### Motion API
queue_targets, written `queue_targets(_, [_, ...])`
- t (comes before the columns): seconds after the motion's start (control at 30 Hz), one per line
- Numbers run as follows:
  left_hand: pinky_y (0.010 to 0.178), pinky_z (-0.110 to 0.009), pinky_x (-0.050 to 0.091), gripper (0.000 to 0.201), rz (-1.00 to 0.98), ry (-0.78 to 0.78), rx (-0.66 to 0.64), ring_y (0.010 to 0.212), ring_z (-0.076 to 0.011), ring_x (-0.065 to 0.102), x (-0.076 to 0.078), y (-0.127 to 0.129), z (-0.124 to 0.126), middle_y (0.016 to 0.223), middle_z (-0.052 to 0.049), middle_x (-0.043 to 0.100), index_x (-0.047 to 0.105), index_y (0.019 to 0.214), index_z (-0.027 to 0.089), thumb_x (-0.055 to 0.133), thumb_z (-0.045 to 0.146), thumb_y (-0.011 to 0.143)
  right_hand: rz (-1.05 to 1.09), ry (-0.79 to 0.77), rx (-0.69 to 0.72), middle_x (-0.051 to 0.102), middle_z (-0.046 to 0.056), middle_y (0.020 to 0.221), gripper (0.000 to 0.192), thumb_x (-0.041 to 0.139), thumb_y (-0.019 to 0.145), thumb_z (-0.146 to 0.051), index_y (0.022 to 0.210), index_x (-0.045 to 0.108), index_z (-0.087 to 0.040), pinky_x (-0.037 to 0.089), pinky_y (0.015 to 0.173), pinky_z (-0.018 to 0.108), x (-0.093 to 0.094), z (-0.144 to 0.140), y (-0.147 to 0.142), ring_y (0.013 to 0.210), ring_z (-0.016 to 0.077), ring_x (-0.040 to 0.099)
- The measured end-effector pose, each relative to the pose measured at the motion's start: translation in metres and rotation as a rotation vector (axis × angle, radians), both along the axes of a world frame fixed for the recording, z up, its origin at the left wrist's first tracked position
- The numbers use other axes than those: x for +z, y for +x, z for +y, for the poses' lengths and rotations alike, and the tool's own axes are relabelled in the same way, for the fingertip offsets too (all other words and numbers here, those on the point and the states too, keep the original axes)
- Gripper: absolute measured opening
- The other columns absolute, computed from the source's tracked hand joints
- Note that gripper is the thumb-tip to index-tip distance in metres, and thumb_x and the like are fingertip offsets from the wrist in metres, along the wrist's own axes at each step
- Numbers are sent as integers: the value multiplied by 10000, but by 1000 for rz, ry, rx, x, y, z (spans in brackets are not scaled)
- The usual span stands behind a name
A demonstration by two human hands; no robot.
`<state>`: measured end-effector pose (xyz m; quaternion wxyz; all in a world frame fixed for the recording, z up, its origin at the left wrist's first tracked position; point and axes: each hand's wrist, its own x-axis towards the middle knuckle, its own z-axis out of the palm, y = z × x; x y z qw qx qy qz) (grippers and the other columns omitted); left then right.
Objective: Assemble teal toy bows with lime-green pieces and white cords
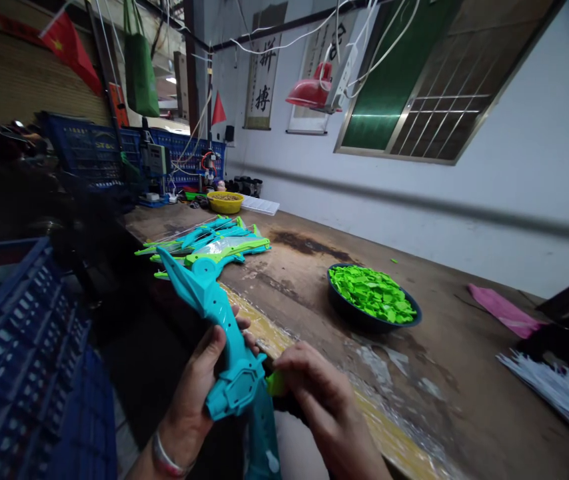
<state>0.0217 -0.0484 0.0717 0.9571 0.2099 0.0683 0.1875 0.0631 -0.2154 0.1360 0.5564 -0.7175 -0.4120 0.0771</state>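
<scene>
My left hand [192,390] is wrapped round the middle of a turquoise plastic toy bow [224,327], which I hold at a slant over the table's front edge. Its lower limb runs down past my lap and out of the picture. In the fingers of my right hand [322,400] is a small bright green plastic piece [275,383], right beside the bow's grip; whether it touches the bow I cannot tell. A dark bowl [372,325] heaped with similar green pieces [369,291] stands on the table beyond my right hand.
Several turquoise and green toy bows [229,250] lie stacked on the wooden table [299,297]. Farther back sits a yellow bowl [225,204] of small parts. White strips [554,387] and a pink cloth [504,310] lie at right. Blue crates [19,360] stand at left.
</scene>
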Motion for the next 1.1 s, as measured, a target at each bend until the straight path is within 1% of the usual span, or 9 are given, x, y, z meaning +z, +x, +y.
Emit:
queue_targets(0.1, [829,-309,619,341,-4,-7,-29,843,-192,714,-3,1,0,991,-65,762,781,1024,209,842,424,766,-394,-168,130,592,48,929,238,390,1058,-233,1088,626,-227,439,677,265,11,3,6,787,152,562])
queue_targets(0.23, [876,-298,595,334,42,62,0,941,-215,708,-5,1,-4,1102,-78,753,783,1012,194,814,444,792,-590,-326,310,597,39,909,186,395,1038,-150,1094,560,-216,436,730,281,15,15,8,827,169,548])
queue_targets(0.43, [836,-274,589,415,75,122,65,1022,-242,695,-8,3,-7,1130,-69,746,769,1076,231,840,476,749,-469,-176,179,569,78,1172,234,512,982,-138,1145,631,-258,501,827,264,-15,25,-1,988,178,609])
queue_targets(0.53, [820,-286,598,401,54,71,32,953,-225,711,-11,3,-5,1099,-60,753,763,1088,239,832,464,764,-349,-106,90,634,37,1044,322,606,924,-126,1208,616,-277,505,780,245,-21,20,-2,909,164,633])
queue_targets(0.63, [796,-311,611,423,55,22,20,860,-213,721,-14,3,-1,1058,-58,766,759,1104,238,841,461,755,-107,-114,47,682,4,924,156,678,904,-177,1041,655,-248,503,731,237,-10,14,1,819,153,645])
queue_targets(0.7, [783,-315,612,453,57,13,12,834,-216,724,-16,4,0,1039,-71,769,758,1112,219,846,470,746,-87,-113,88,682,21,950,56,638,945,-206,913,681,-221,502,736,240,3,13,4,838,150,649])
queue_targets(0.83, [818,-306,604,454,17,7,-34,902,-227,725,-19,7,-2,1036,-75,765,747,1140,209,821,472,777,-216,-211,262,681,26,953,147,586,995,-205,915,709,-213,496,773,256,21,19,6,860,144,649])
queue_targets(0.97, [866,-311,595,402,-10,27,-53,963,-234,718,-22,8,-5,1044,-67,763,757,1113,211,781,482,817,-310,-369,325,701,-5,886,109,619,978,-143,977,698,-217,478,767,262,22,27,4,830,140,638])
queue_targets(1.1, [867,-295,591,361,8,61,-29,992,-235,711,-26,8,-5,1031,-58,765,770,1073,214,750,491,843,-398,-342,417,710,31,944,165,599,961,-67,867,681,-175,463,909,334,19,31,2,952,178,614])
